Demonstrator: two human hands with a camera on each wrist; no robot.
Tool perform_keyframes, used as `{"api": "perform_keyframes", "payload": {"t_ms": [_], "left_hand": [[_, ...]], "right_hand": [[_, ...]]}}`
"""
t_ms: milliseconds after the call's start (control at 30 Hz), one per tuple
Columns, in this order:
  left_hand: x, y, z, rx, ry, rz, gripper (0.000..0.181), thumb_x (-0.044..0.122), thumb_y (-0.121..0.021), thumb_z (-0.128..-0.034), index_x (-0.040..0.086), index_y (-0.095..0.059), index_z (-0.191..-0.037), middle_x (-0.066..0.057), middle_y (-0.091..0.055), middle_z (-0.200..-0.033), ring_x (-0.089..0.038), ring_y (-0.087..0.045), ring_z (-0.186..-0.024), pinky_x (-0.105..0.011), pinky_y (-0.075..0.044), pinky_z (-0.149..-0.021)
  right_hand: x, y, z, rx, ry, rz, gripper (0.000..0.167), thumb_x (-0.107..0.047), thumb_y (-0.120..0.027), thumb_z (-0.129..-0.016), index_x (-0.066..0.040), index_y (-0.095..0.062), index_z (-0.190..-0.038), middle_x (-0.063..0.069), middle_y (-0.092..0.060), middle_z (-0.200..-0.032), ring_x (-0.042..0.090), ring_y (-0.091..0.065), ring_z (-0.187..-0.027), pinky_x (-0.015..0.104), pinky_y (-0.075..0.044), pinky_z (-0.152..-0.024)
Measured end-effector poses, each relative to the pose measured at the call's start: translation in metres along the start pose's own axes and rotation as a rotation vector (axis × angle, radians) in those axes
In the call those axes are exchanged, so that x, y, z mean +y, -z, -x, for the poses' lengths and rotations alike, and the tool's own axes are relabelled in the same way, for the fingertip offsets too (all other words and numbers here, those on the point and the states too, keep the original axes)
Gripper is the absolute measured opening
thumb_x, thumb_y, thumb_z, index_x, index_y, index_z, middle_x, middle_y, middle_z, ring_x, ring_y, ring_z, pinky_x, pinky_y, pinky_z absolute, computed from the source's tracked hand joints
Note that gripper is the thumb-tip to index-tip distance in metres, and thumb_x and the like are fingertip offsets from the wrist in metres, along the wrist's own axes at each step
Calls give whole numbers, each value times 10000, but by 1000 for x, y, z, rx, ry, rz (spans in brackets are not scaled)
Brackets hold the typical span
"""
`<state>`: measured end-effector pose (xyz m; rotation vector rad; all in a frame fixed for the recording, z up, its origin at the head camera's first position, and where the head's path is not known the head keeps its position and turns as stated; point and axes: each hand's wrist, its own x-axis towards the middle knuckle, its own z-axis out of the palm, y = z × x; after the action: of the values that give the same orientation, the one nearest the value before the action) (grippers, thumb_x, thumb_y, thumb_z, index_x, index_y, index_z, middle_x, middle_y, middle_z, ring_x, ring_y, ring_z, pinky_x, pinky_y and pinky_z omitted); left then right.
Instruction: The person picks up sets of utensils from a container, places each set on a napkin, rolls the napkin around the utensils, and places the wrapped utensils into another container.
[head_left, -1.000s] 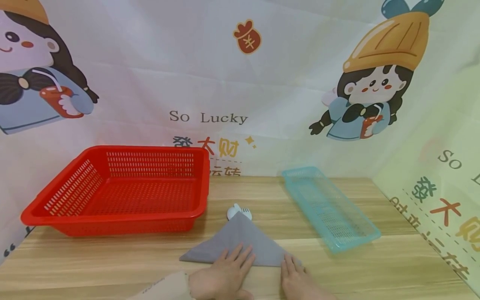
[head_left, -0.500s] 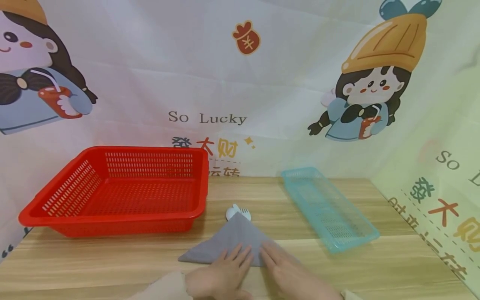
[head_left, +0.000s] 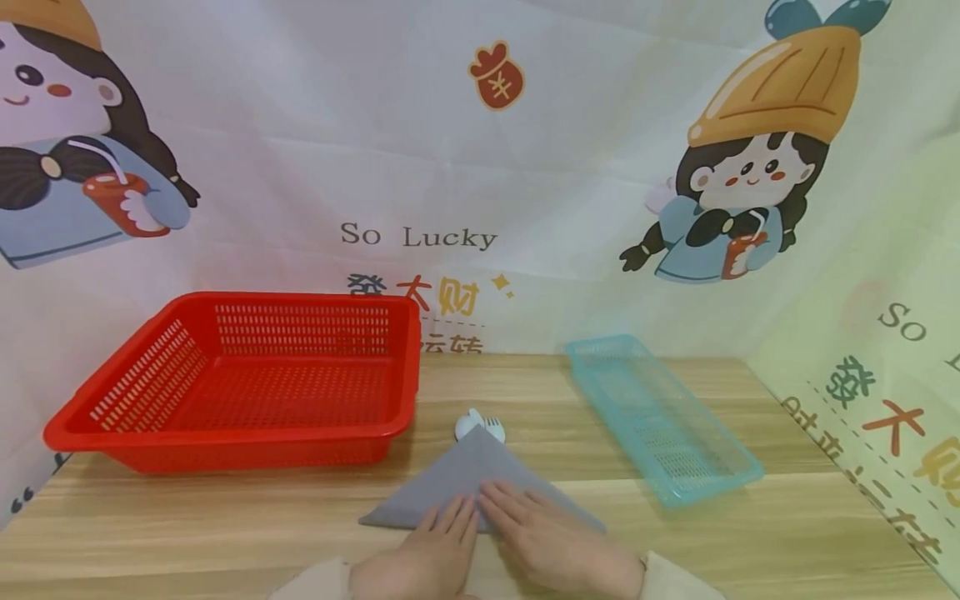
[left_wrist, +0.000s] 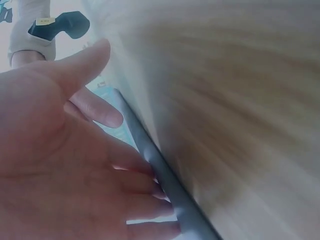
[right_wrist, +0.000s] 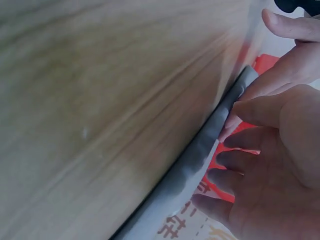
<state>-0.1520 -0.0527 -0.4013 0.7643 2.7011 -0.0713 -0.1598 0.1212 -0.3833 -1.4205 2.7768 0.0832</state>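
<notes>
A grey cloth (head_left: 480, 467), folded into a triangle, lies on the wooden table with its tip pointing away from me. From under that tip poke the white heads of a spoon (head_left: 466, 427) and a fork (head_left: 493, 428); their handles are hidden. My left hand (head_left: 423, 554) rests its straight fingers on the cloth's near edge, left of the middle. Close beside it, my right hand (head_left: 551, 537) lies flat on the cloth, fingertips near its centre. Both wrist views show extended fingers along the cloth's folded edge (left_wrist: 165, 180), pinching nothing.
A large red plastic basket (head_left: 247, 437) stands at the back left. To the right is a narrow light-blue basket (head_left: 720, 479), set at a slant. A printed cloth backdrop (head_left: 420, 150) hangs behind the table (head_left: 225, 533).
My right hand has slid left across the cloth from its right corner to the middle. The left hand has shifted slightly left and nearer me. The cloth keeps its shape.
</notes>
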Motion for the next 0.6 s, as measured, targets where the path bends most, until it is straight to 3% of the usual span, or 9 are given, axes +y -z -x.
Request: {"api": "perform_keyframes", "payload": {"t_ms": [133, 300, 600], "left_hand": [[-3, -1, 2, -25, -8, 55, 818, 547, -553, -770, 40, -313, -1365, -95, -231, -1450, -239, -169, -1339, -402, -218, -1053], [-7, -2, 5, -51, 27, 135, 820, 525, -571, -770, 29, -304, -1366, -97, -226, -1452, -244, -170, -1339, -425, -194, -1058], [-13, -12, 8, -18, 70, 78, 805, 511, -588, -755, 18, -342, -1342, -111, -248, -1440, -248, -186, -1333, -424, -194, -1056]], "right_hand": [[0, -3, -4, -35, 14, -9, 454, -210, -370, -955, -27, -314, -1366, 103, -275, -1432, 217, -272, -1303, 376, -355, -977], [1, -6, -6, -45, 17, -24, 452, -197, -374, -956, -9, -313, -1362, 114, -270, -1432, 218, -278, -1300, 366, -370, -965], [1, -9, -6, -25, 37, 17, 437, -161, -398, -944, -6, -339, -1349, 121, -291, -1422, 226, -301, -1288, 354, -391, -946]]}}
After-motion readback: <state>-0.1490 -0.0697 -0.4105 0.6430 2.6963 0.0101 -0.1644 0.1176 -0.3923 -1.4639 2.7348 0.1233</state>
